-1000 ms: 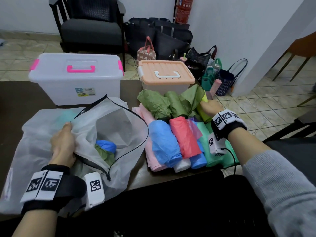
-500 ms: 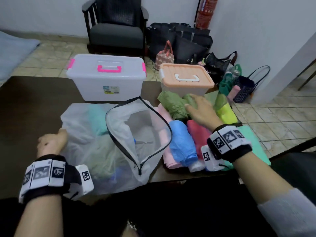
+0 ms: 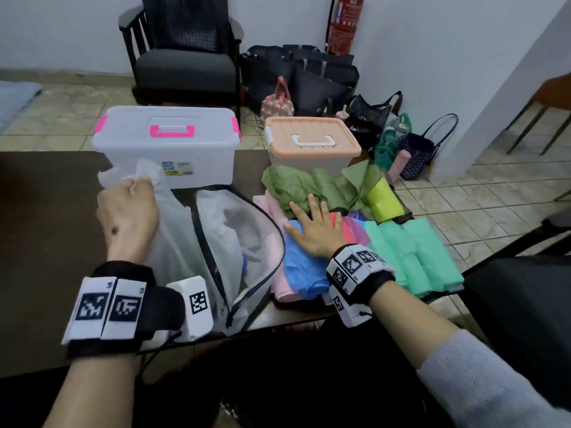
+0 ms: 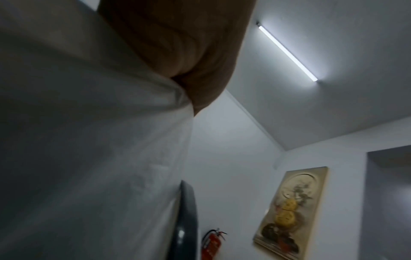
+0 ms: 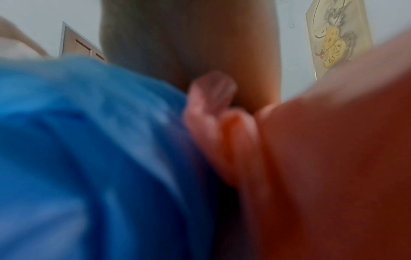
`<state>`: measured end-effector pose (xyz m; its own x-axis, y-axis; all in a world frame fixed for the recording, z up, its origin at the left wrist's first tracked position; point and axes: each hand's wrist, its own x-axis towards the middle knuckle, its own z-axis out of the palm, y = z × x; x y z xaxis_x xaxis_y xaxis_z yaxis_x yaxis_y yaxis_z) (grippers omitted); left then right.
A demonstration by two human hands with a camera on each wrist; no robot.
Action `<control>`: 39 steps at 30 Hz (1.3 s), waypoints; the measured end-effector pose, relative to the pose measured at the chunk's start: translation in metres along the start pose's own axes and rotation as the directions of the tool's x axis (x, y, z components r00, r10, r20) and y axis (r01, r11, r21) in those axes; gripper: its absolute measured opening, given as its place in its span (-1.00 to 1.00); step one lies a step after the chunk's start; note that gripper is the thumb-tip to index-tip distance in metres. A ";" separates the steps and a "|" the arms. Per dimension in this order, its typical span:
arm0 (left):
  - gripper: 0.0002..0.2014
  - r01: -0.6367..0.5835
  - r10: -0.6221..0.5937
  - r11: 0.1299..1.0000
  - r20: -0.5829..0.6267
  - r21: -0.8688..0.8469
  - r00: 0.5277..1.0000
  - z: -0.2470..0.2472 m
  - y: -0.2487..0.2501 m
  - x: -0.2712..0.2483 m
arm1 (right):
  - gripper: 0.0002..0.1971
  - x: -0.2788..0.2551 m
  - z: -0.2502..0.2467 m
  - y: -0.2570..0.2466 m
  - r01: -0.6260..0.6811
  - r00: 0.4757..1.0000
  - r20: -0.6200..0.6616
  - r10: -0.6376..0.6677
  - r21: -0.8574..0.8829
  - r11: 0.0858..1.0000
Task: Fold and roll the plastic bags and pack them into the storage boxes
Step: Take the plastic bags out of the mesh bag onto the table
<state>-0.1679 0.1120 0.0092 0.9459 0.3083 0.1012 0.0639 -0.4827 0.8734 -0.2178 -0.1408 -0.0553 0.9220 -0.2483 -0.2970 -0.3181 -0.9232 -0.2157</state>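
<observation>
Left hand (image 3: 128,211) gripping the clear plastic bag (image 3: 173,230) near the tabletop's (image 3: 46,242) middle; right hand (image 3: 313,228) lying flat on rolled bags (image 3: 304,267). Lifting slowly, keeping rolls pressed.

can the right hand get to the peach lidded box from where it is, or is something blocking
Probably yes. The right hand lies flat and holds nothing on the rolled bags, and the peach-lidded box stands just beyond the green rolls. The rolls lie low, so reaching over them looks free.
</observation>
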 end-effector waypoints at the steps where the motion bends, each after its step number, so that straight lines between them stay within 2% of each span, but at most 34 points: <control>1: -0.59 -0.035 0.035 0.999 0.015 -0.028 0.999 0.004 0.011 -0.001 | -0.42 0.000 0.000 0.000 -0.001 1.000 0.002 0.000 0.008 1.000; 7: -0.57 -0.194 0.204 0.965 0.037 -0.179 0.978 0.018 0.058 0.003 | -0.42 -0.001 -0.001 0.001 0.012 1.000 0.011 -0.012 -0.005 1.000; 9: -0.58 -0.197 0.209 0.961 0.047 -0.192 0.977 0.014 0.064 0.009 | -0.42 -0.001 0.000 0.001 0.020 1.000 0.008 -0.020 -0.016 1.000; 12: -0.62 -0.115 0.125 0.963 0.025 -0.245 0.992 0.004 0.052 0.022 | -0.42 -0.001 0.000 0.001 0.028 1.000 0.011 -0.027 -0.026 0.999; 15: -0.72 0.059 -0.071 0.953 -0.031 -0.297 0.997 -0.008 0.028 0.037 | -0.43 0.000 0.000 0.001 0.028 1.000 0.013 -0.027 -0.026 0.999; 18: -0.80 0.241 -0.249 0.953 -0.023 -0.184 0.968 -0.025 -0.004 0.055 | -0.44 0.000 -0.003 0.001 0.022 1.000 0.022 -0.022 0.019 1.000; 20: -0.70 0.320 -0.325 0.943 -0.052 -0.087 0.944 -0.036 -0.023 0.063 | -0.44 -0.001 -0.007 -0.001 0.017 1.000 0.015 -0.019 0.080 0.997; 21: -0.67 0.324 -0.325 0.946 -0.076 -0.023 0.943 -0.040 -0.031 0.065 | -0.44 -0.002 -0.009 -0.003 0.024 1.000 -0.006 -0.024 0.106 0.994; 24: -0.61 0.235 -0.184 0.935 -0.201 0.266 0.962 -0.041 -0.047 0.062 | -0.46 -0.012 -0.018 -0.016 0.125 0.980 -0.165 -0.114 0.059 0.990; 26: -0.59 0.076 0.048 0.931 -0.327 0.356 0.944 -0.038 -0.038 0.049 | -0.42 -0.020 -0.023 -0.033 0.331 0.910 -0.272 -0.314 0.016 0.944; 27: -0.62 -0.029 0.159 0.936 -0.350 0.350 0.923 -0.035 -0.028 0.041 | -0.40 -0.023 -0.023 -0.043 0.448 0.864 -0.273 -0.424 0.028 0.894; 28: -0.64 -0.105 0.211 0.942 -0.320 0.318 0.923 -0.030 -0.019 0.032 | -0.40 -0.026 -0.022 -0.054 0.529 0.832 -0.231 -0.505 0.053 0.847; 29: -0.62 -0.124 0.195 0.954 -0.252 0.273 0.948 -0.023 -0.009 0.021 | -0.39 -0.029 -0.018 -0.065 0.565 0.819 -0.164 -0.550 0.067 0.822; 31: -0.46 -0.004 0.017 0.965 -0.048 0.261 0.999 -0.003 0.000 0.007 | -0.34 -0.029 -0.007 -0.085 0.565 0.825 -0.039 -0.564 0.061 0.823; 33: -0.30 0.108 -0.171 0.925 0.146 0.364 0.974 0.012 -0.009 0.002 | -0.36 -0.027 0.005 -0.098 0.531 0.847 0.011 -0.531 -0.035 0.847; 34: -0.30 0.119 -0.224 0.903 0.217 0.412 0.950 0.017 -0.017 0.001 | -0.38 -0.026 0.010 -0.102 0.509 0.860 0.016 -0.511 -0.121 0.852; 36: -0.47 0.099 -0.243 0.895 0.290 0.434 0.926 0.019 -0.031 0.004 | -0.42 -0.026 0.018 -0.105 0.467 0.878 0.015 -0.479 -0.250 0.848; 39: -0.64 0.156 -0.240 0.946 0.291 0.286 0.926 0.015 -0.047 0.010 | -0.48 -0.028 0.022 -0.105 0.466 0.881 0.007 -0.474 -0.197 0.863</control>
<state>-0.1564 0.1254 -0.0384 0.9531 0.1631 -0.2549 0.2987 -0.6427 0.7055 -0.2154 -0.0299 -0.0447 0.9611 0.2207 -0.1664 0.1982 -0.9699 -0.1414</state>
